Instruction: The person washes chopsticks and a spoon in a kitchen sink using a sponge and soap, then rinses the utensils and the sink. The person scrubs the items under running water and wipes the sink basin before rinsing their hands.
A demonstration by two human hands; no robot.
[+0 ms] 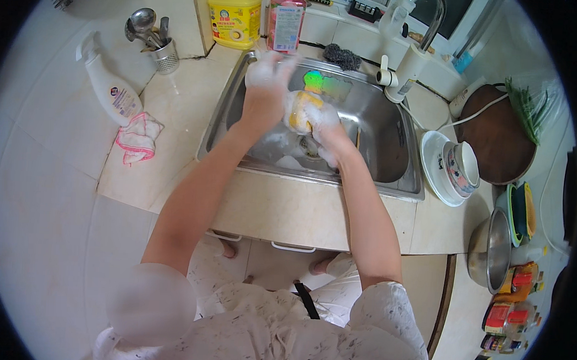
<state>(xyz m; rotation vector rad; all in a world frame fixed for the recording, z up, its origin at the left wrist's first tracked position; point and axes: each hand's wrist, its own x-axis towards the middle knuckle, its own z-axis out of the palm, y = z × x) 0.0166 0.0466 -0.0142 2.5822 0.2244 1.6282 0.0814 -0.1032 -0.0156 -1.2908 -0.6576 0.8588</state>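
Over the stainless steel sink (380,177) both of my hands are wet with suds. My right hand (328,128) is closed on a foam-covered yellow sponge (302,112); suds hide most of its fingers. Up and to the left, near the sink's back left corner, my left hand (267,90) is blurred, its fingers raised and apart, with a lump of white foam on it; nothing else shows in it. Below the sponge lies the sink drain (310,147), with foam around it. The white faucet (406,79) rises at the back right corner.
Behind the sink stand a yellow jug (234,18), a pink bottle (286,25) and a steel wool scrubber (342,57). A spray bottle (110,90), a cloth (139,137) and a utensil cup (166,59) are left. Stacked bowls (463,163) and a metal basin (490,251) are right.
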